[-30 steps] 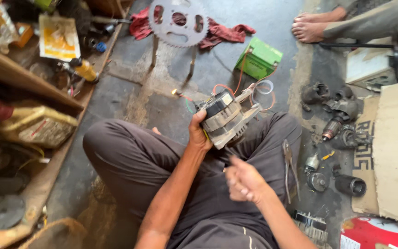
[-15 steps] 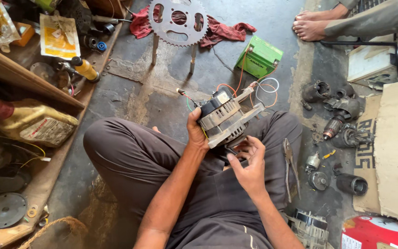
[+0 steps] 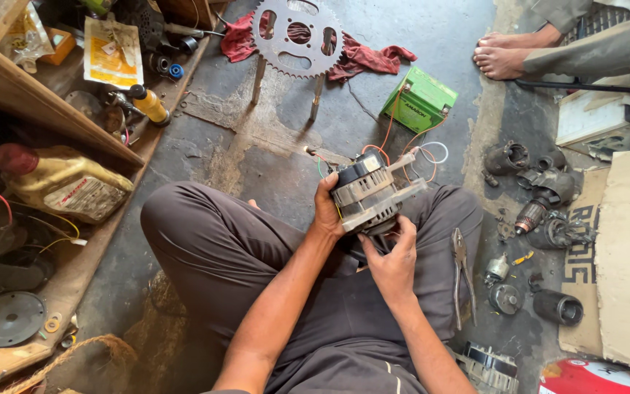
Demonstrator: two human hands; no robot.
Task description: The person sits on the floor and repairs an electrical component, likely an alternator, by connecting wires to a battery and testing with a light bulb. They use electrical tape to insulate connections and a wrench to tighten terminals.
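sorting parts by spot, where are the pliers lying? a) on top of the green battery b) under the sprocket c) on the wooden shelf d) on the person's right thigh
d: the pliers lie along the right thigh, beside the right hand.

Left hand (image 3: 327, 206): raised over the lap, fingers curled in a grip, thumb side toward the camera
Right hand (image 3: 391, 257): just below and right of the left, palm down, fingers bent upward
Forearms: both bare, angled up from the bottom edge, converging
Legs: crossed, knees spread wide
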